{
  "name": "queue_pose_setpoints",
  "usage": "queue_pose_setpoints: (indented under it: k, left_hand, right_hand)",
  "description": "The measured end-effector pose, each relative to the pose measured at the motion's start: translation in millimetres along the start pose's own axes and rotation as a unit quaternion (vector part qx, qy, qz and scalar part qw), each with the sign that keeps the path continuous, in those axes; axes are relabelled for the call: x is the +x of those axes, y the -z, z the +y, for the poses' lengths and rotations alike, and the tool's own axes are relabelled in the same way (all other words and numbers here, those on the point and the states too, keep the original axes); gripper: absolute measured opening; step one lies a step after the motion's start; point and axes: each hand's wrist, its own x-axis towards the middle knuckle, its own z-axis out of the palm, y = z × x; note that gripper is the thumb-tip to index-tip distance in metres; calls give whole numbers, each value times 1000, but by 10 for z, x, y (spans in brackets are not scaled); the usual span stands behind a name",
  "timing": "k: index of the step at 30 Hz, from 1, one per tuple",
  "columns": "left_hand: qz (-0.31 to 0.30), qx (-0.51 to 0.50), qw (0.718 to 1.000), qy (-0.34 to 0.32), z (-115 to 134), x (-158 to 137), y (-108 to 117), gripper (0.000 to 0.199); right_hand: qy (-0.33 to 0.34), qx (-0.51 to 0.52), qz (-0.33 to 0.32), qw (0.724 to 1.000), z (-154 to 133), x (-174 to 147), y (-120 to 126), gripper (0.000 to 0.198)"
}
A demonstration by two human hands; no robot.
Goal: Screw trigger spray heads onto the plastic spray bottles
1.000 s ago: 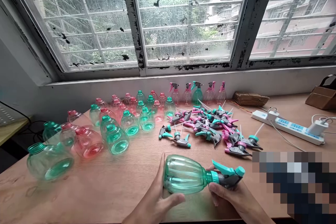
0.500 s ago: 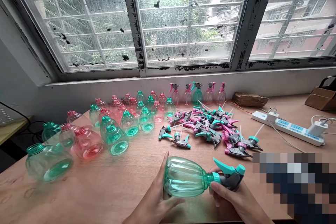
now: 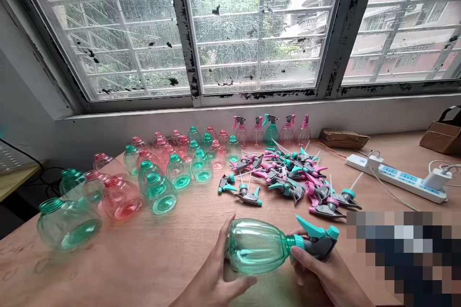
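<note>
A clear green spray bottle [image 3: 257, 245] lies on its side between my hands, raised above the table's near edge. Its base rests in my left hand [image 3: 221, 268], whose fingers and thumb curl round the bottom. My right hand [image 3: 317, 268] grips the teal collar at the neck, thumb on the near side. The grey and teal trigger head [image 3: 320, 237] sits on the neck and points right, its teal lever facing up. Fingers of the right hand behind the collar are partly hidden.
Several open green and pink bottles [image 3: 160, 193] stand at the left. A heap of loose trigger heads [image 3: 288, 172] lies mid-table. Bottles with sprayers [image 3: 271, 132] line the wall. At the right are a power strip [image 3: 396, 177], a brown package [image 3: 344, 138] and a cardboard box [image 3: 441, 134].
The bottle and both hands have shifted very slightly right and down in view. My left thumb stands a little further from the bottle. The other things keep their places.
</note>
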Motion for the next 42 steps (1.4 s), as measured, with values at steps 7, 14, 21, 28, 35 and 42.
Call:
queue_pose_setpoints:
  k: [7,14,21,28,35,42]
  left_hand:
    - [7,-29,1000,-1,-239,69,35,135]
    - [27,-1,999,-30,-182,14,50,104]
    - [10,-20,1000,-14,-71,15,-6,120]
    - [12,-11,1000,-10,-129,-10,16,110]
    - [-4,-45,999,3,-57,11,-14,119]
    - [-16,-35,999,-12,-76,-29,20,106]
  right_hand:
    - [0,-10,0,1000,-30,-11,-34,34]
    - [6,-30,-3,1000,-67,-28,-42,32]
    - [1,-11,6,1000,-24,-20,-18,36]
    - [11,-22,-10,1000,-20,-14,-22,38]
    - [18,-7,-25,999,7,-13,-8,32]
    - [23,-17,-25,999,37,0,27,33]
